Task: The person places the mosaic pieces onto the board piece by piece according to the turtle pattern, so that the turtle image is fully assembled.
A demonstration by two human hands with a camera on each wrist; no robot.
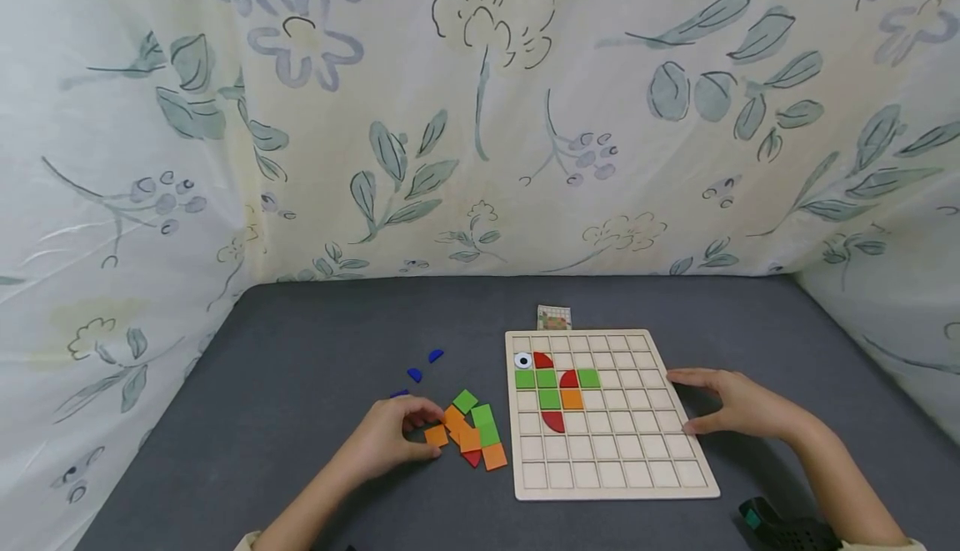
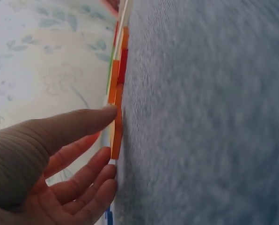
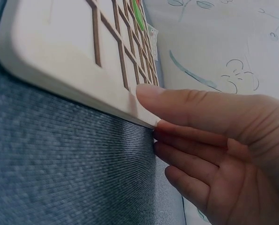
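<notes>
My left hand [image 1: 386,438], its thumb and fingers apart, reaches around an orange square tile [image 1: 437,436] at the left of a small pile. In the left wrist view the thumb tip overlaps the orange edges [image 2: 116,140]. Green squares [image 1: 486,426], more orange squares and a red piece [image 1: 472,458] make up the pile. My right hand [image 1: 738,401] touches the right edge of a wooden grid board [image 1: 615,476], fingers extended; its thumb [image 3: 151,96] lies at the rim in the right wrist view. Green, red and orange pieces and a round eye piece [image 1: 522,360] sit in the board's upper-left cells.
Several blue pieces [image 1: 415,375] lie beyond the left hand. A small picture card [image 1: 554,318] is at the board's far edge. A black device [image 1: 783,526] lies by the right forearm. Floral cloth [image 1: 487,184] hangs behind and beside the dark table [image 1: 337,326].
</notes>
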